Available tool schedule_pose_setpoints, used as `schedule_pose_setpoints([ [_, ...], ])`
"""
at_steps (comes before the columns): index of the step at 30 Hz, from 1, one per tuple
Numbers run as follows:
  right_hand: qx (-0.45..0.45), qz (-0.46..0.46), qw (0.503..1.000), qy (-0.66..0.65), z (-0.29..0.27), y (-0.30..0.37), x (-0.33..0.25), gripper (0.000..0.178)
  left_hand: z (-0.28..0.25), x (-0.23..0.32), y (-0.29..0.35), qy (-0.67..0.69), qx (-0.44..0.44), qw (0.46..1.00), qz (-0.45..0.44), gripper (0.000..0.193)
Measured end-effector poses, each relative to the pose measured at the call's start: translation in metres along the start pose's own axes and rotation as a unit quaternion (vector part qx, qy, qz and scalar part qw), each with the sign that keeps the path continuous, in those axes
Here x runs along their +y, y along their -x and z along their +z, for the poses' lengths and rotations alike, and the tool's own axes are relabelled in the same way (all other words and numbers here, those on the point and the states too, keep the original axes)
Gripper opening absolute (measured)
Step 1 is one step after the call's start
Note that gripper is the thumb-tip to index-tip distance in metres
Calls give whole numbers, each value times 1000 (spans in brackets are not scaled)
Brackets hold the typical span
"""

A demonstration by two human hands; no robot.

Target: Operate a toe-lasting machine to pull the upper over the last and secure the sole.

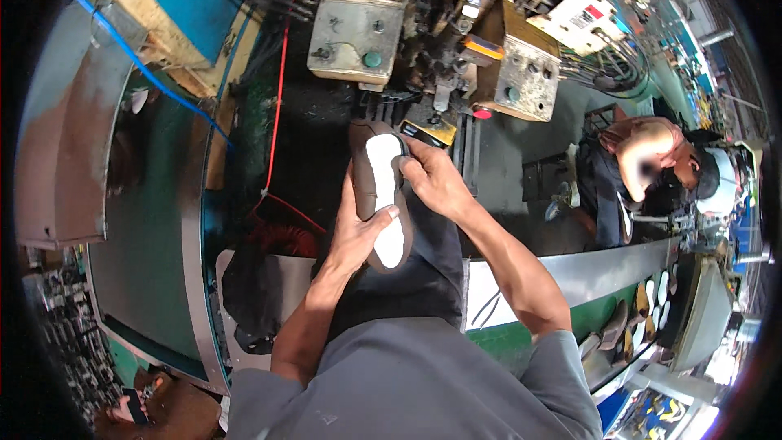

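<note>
A brown shoe (361, 187) is held bottom up in front of me, its white underside (383, 183) facing me. My left hand (358, 232) is closed around its near half, thumb pressed on the white surface and fingers behind the brown side. At the far end my right hand (432, 175) grips the shoe's dark edge (399, 145) between thumb and fingers; some of those fingers are hidden behind it. Just beyond the shoe is the machine's yellow and black part (430, 129).
Ahead stand two metal control boxes (356, 33) (521, 65) with buttons, among machine parts and hoses. A red cable (279, 106) hangs at the left, near a green conveyor belt (151, 220). Several shoes (639, 305) lie on a belt at the right. Another person (648, 147) sits bent at the right.
</note>
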State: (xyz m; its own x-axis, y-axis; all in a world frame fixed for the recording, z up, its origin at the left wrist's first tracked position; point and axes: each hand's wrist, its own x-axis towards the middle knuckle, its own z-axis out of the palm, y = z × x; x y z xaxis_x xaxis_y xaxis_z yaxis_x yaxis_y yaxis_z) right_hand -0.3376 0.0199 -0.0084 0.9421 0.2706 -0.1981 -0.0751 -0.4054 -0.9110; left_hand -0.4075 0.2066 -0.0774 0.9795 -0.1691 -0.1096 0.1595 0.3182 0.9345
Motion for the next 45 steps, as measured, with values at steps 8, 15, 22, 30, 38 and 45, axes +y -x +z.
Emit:
schedule_pose_setpoints([
  [8,-56,-132,910,388,96,80,1,111,-31,-28,-3,246,176,947,-105,75],
  [15,-32,-140,902,406,111,70,29,102,-68,-49,-3,89,111,980,-142,88],
  [22,-82,-217,865,445,107,76,-6,87,-112,-39,-59,-357,328,874,-11,40],
  [30,-155,-211,854,449,96,71,-18,86,-151,-46,-51,-399,244,884,20,35],
  [38,-165,-209,859,437,85,83,-37,95,-150,-5,-65,-448,182,872,75,26],
  [45,-69,-275,878,387,84,85,-12,82,-149,-4,-69,-504,38,858,98,22],
])
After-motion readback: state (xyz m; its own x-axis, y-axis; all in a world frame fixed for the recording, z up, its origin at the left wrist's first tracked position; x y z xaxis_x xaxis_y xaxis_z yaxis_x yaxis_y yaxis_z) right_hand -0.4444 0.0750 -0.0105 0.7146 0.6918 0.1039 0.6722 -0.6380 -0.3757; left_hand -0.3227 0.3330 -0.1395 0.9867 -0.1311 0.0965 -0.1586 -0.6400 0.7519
